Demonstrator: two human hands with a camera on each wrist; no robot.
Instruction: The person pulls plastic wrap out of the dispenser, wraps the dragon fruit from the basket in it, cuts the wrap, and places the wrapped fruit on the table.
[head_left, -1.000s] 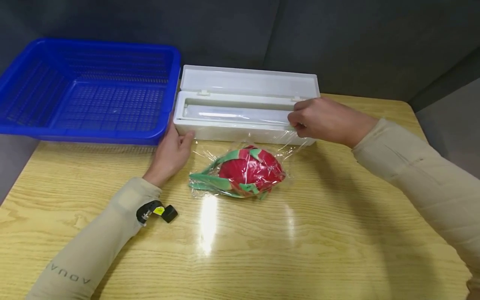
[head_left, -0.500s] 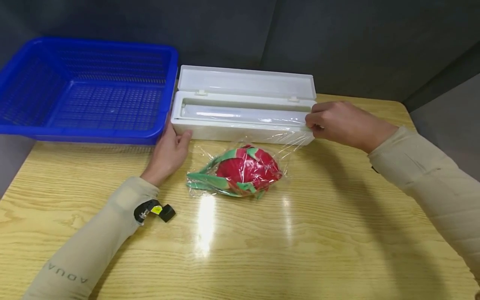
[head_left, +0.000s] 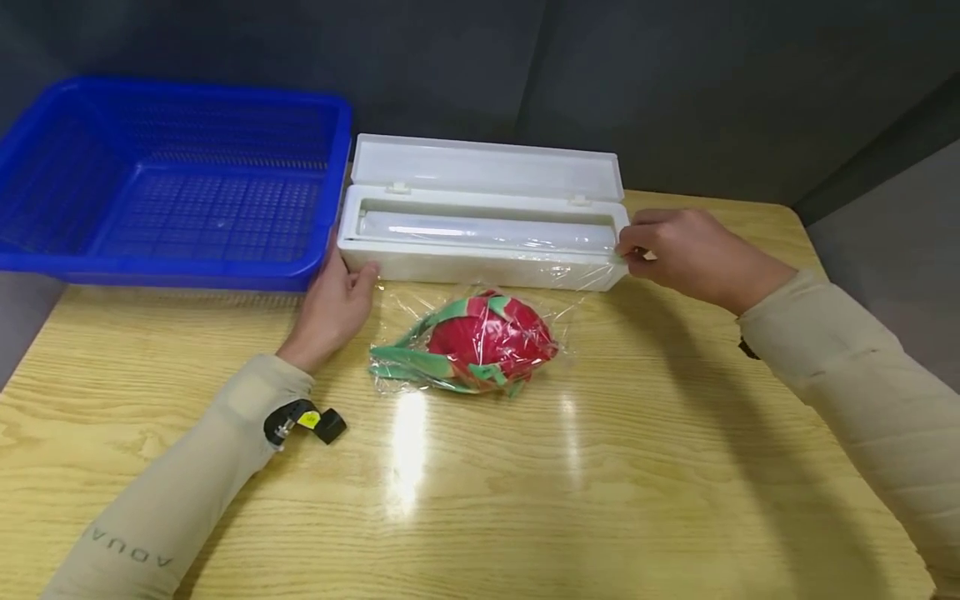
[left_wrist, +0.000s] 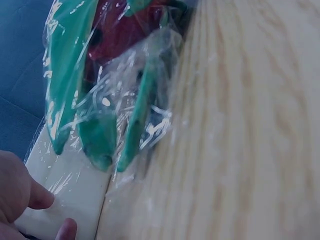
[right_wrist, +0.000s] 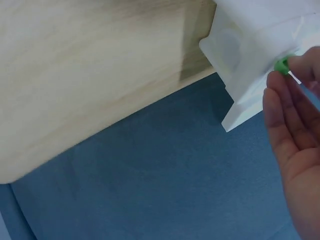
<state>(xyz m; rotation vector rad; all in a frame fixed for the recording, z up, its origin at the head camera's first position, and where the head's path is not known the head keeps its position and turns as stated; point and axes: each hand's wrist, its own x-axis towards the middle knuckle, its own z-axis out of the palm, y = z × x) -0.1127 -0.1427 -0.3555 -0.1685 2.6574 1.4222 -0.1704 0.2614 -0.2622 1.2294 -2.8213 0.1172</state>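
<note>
A white cling film dispenser (head_left: 480, 265) lies with its lid back, showing the clear film roll (head_left: 487, 232) inside. My left hand (head_left: 330, 308) grips its left end, thumb on the front wall and the fingers partly hidden. At its right end my right hand (head_left: 690, 250) pinches a small green slider (right_wrist: 282, 65), best seen in the right wrist view. Before the dispenser lies a red and green dragon fruit (head_left: 495, 337) covered in clear cling film. Film also runs over the dispenser's front wall.
A blue plastic basket (head_left: 225, 271) stands left of the dispenser, close to my left hand. Behind both rises a dark grey partition (head_left: 442, 67). The wooden table (head_left: 525, 517) ends just past the dispenser at the back and on the right.
My right hand has slid rightward along the dispenser's front rim to its right end. The left hand keeps its grip, and the dragon fruit stays put.
</note>
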